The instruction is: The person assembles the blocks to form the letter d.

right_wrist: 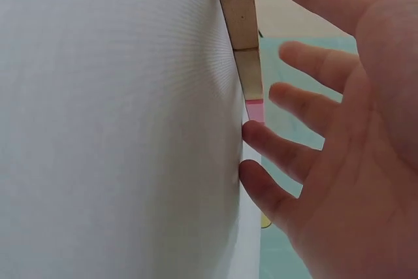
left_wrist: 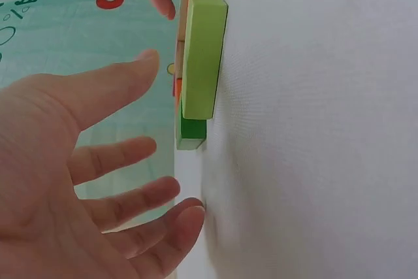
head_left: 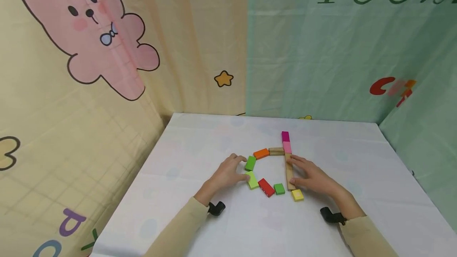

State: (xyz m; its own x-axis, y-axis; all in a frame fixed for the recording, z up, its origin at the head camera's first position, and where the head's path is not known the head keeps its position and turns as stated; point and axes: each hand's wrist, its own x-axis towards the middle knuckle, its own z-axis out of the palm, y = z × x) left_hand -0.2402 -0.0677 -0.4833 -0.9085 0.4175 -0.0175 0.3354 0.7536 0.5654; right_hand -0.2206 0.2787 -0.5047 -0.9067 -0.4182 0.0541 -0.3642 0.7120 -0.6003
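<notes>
Coloured and plain wooden blocks lie in a ring on the white table. My left hand (head_left: pixel 225 174) is at the ring's left side, fingers spread, beside a light green block (left_wrist: pixel 206 57) and a green block (head_left: pixel 250 163). In the left wrist view nothing lies in its grasp. My right hand (head_left: pixel 315 176) is along the right side, fingers loosely extended by the upright row of plain wooden blocks (head_left: pixel 289 173). The right wrist view shows its fingers apart from those blocks, with nothing held. A yellow block (head_left: pixel 297 195) lies at the row's near end.
An orange block (head_left: pixel 262 154) and plain wooden pieces (head_left: pixel 276 151) form the far side. Pink (head_left: pixel 287 147) and magenta (head_left: pixel 285 136) blocks extend beyond it. A red block (head_left: pixel 266 187) and a small green block (head_left: pixel 279 188) lie nearest. Printed curtains (head_left: pixel 200 43) surround the table (head_left: pixel 192 142).
</notes>
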